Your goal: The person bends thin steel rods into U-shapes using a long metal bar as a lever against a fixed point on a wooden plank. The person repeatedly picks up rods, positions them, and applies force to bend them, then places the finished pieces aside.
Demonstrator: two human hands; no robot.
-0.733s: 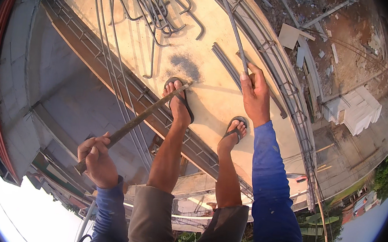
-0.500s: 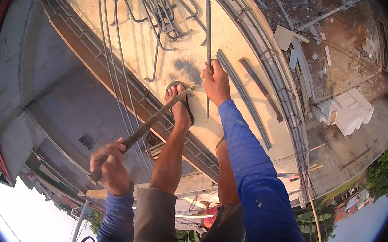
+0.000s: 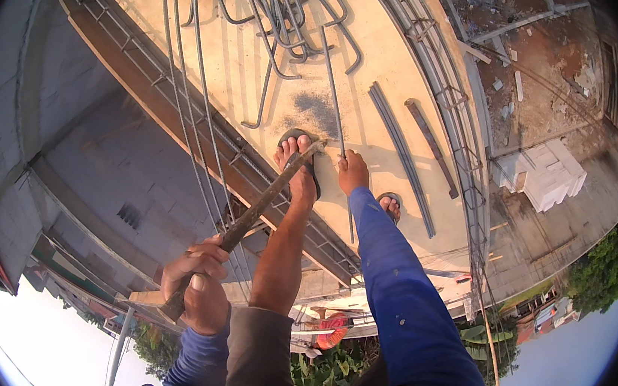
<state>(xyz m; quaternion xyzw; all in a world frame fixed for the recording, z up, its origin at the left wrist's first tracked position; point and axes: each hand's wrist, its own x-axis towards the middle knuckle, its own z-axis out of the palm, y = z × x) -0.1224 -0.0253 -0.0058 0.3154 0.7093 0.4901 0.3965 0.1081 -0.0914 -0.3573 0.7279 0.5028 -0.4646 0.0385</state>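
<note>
My left hand [image 3: 198,283] is closed round the lower end of a long rusty brown bar [image 3: 258,210]. The bar slants up to the right, its far tip beside my sandalled left foot [image 3: 298,163]. My right hand [image 3: 354,171], to the right of that tip, grips a thin steel rebar rod [image 3: 332,82]. The rod runs from near the bent bars down past my wrist, and its upper end shows free. Whether the bar and the rod touch cannot be made out.
Hooked rebar pieces [image 3: 287,10] lie bunched ahead. Straight dark bars [image 3: 403,154] and a short rusty length [image 3: 432,149] are at the right. Rebar cages [image 3: 451,95] line the slab's edges. Long rods [image 3: 185,82] cross the left edge, above a drop to a lower grey surface [image 3: 139,160].
My right hand has come down nearer to me with the rod, whose upper end now shows. My right foot has come into view. The left hand still holds the bar, slightly lower and farther right.
</note>
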